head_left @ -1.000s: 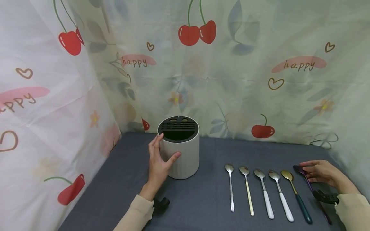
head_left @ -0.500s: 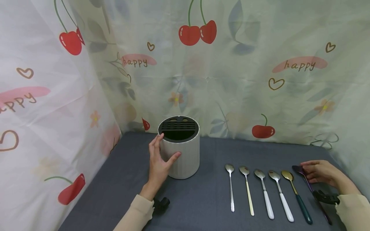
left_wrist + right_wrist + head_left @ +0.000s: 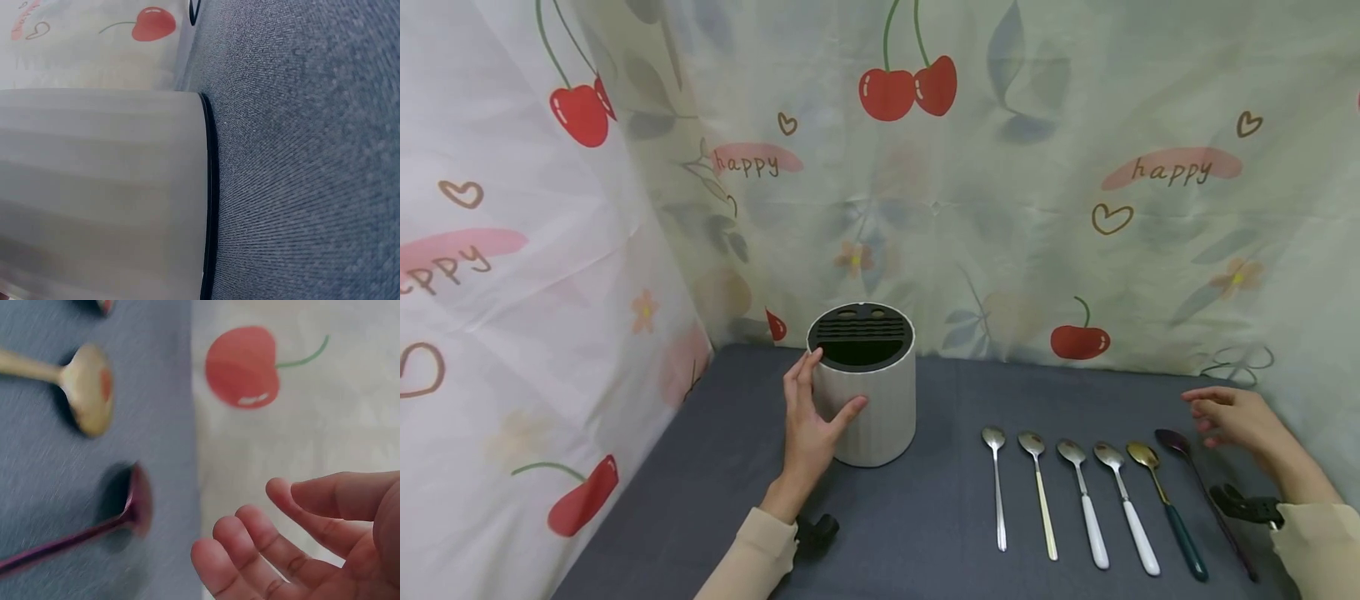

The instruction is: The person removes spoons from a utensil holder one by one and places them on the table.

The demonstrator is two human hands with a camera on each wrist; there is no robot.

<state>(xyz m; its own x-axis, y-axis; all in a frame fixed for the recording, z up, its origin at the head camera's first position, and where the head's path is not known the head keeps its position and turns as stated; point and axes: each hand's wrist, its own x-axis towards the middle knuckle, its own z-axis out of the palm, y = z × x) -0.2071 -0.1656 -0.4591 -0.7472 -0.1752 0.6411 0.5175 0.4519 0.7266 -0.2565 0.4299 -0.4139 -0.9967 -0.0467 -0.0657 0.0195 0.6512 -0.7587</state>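
A white ribbed utensil holder (image 3: pixel 880 417) with a dark slotted top stands upright on the grey cloth. My left hand (image 3: pixel 811 425) holds its near left side, fingertips at the rim and thumb across the front; the left wrist view shows only the holder's wall (image 3: pixel 112 194) and base. On the right, my right hand (image 3: pixel 1240 421) hovers just beyond the bowl of a dark purple spoon (image 3: pixel 1198 471), holding nothing. In the right wrist view its fingers (image 3: pixel 250 540) are loosely bent and apart from the purple spoon (image 3: pixel 69 544). Left of that lies a gold spoon with a green handle (image 3: pixel 1176 517).
Further left in the same row lie two white-handled spoons (image 3: pixel 1093 521) (image 3: pixel 1138 529), a spoon with a pale gold handle (image 3: pixel 1045 508) and a slim silver spoon (image 3: pixel 999 500). A cherry-print curtain (image 3: pixel 970 250) hangs behind the table and along its left side.
My right hand has let go of the purple spoon and moved up and away from it. The spoon lies at the right end of the row. My left hand stays on the holder.
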